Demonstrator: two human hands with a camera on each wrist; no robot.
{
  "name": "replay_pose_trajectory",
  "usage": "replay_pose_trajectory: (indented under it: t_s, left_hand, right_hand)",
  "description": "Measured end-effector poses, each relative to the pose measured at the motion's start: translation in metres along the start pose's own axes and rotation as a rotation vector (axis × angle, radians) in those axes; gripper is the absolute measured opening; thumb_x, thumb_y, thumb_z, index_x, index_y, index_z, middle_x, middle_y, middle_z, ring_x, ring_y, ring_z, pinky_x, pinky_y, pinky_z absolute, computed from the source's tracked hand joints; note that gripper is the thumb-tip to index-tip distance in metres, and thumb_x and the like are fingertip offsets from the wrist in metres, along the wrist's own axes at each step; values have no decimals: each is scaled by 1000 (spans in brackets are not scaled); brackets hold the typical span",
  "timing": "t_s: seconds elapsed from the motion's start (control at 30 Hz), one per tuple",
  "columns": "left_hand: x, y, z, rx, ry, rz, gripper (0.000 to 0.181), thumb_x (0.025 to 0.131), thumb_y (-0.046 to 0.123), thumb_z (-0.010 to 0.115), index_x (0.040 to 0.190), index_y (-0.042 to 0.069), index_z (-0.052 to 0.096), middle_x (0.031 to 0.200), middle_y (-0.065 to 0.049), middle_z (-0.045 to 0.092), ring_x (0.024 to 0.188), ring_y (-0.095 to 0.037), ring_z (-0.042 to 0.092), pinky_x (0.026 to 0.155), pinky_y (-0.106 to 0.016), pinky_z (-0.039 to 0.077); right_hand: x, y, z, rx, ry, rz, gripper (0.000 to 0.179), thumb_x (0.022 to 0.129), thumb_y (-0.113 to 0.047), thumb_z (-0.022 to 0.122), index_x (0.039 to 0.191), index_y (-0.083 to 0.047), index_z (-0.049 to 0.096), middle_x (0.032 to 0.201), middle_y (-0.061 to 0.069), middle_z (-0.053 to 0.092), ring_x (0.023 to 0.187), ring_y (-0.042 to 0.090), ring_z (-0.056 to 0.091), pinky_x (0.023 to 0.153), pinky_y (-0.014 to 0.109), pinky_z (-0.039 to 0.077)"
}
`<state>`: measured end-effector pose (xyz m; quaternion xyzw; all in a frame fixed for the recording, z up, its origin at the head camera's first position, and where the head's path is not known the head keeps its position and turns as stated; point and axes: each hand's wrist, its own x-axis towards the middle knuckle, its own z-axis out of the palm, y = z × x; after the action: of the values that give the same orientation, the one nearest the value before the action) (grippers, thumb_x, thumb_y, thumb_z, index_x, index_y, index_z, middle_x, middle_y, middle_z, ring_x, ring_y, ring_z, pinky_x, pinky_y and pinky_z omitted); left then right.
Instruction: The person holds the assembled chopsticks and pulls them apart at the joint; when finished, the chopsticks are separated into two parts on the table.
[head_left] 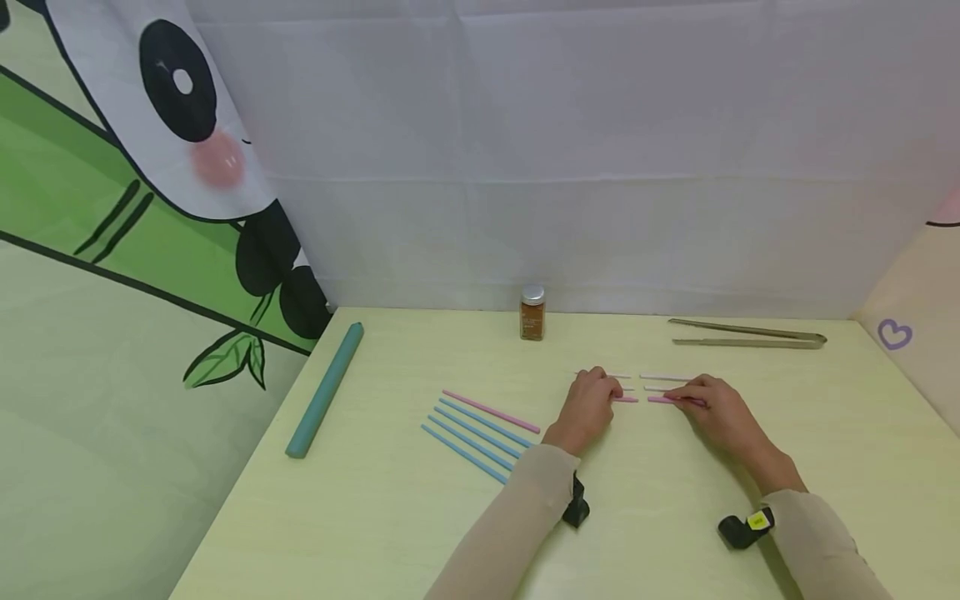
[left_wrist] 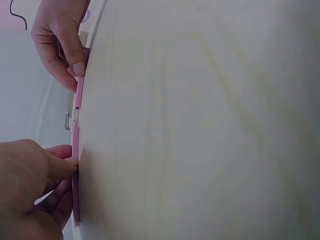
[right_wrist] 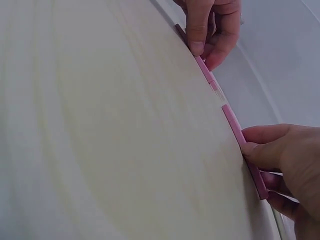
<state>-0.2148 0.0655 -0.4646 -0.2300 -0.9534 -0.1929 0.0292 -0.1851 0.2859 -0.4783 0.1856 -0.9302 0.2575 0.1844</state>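
Note:
My left hand point(head_left: 588, 408) pinches a short pink stick point(left_wrist: 76, 195) between thumb and fingers, low at the tabletop. Across a small gap, my right hand point(head_left: 716, 408) pinches another pink stick point(right_wrist: 231, 119), roughly in line with the first. In the head view, the left pink stick point(head_left: 627, 400) is partly covered by fingers, and the right pink stick point(head_left: 657, 400) shows its inner end. Paler sticks point(head_left: 663, 378) lie behind both hands in similar left and right rows, partly hidden by the fingers.
Left of my left arm lie several blue sticks point(head_left: 463, 452) and a longer pink stick point(head_left: 491, 412), fanned out. A teal rod point(head_left: 326, 390) lies near the table's left edge. At the back stand a brown-filled jar point(head_left: 532, 315) and, farther right, metal tongs point(head_left: 750, 342) lie flat.

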Motion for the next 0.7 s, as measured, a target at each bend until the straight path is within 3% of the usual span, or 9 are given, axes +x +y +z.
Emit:
replay_pose_trajectory:
  t_s: [0.13, 0.23, 0.4, 0.5, 0.7]
  left_hand:
    - [-2, 0, -6, -7, 11, -2, 19, 92, 12, 63, 108, 19, 69, 100, 4, 59, 91, -13, 50, 85, -21, 42]
    - [-3, -1, -17, -62, 11, 1, 17, 94, 17, 61, 109, 18, 68, 102, 3, 58, 92, -13, 50, 83, -22, 42]
    - [-4, -7, -41, -170, -55, -6, 15, 95, 21, 61, 105, 14, 68, 98, 1, 58, 89, -11, 51, 80, -19, 43]
    - [-7, -17, -54, -231, -82, -17, 15, 95, 20, 61, 103, 11, 69, 94, 1, 58, 87, -10, 52, 78, -18, 43]
    - [-27, -50, -73, -299, -66, 0, 14, 95, 17, 60, 100, 9, 70, 92, -1, 62, 83, -10, 54, 73, -18, 44]
  right_hand:
    - [1, -5, -2, -6, -2, 12, 18, 78, 1, 74, 95, -6, 75, 84, 7, 63, 73, 18, 52, 65, 33, 41]
    - [5, -10, -5, -11, 23, -12, 18, 79, 1, 73, 96, -5, 74, 86, 7, 64, 75, 20, 53, 65, 35, 44]
    - [14, -26, -7, 10, 45, -51, 20, 79, 0, 74, 98, -4, 73, 89, 8, 64, 78, 21, 56, 68, 38, 46]
    - [18, -35, -5, 40, 28, -46, 21, 81, -3, 73, 102, -5, 72, 93, 7, 64, 80, 20, 56, 69, 37, 48]
    - [21, -52, 7, 120, -6, -46, 21, 85, -2, 69, 105, -6, 71, 98, 5, 64, 83, 18, 58, 73, 40, 54]
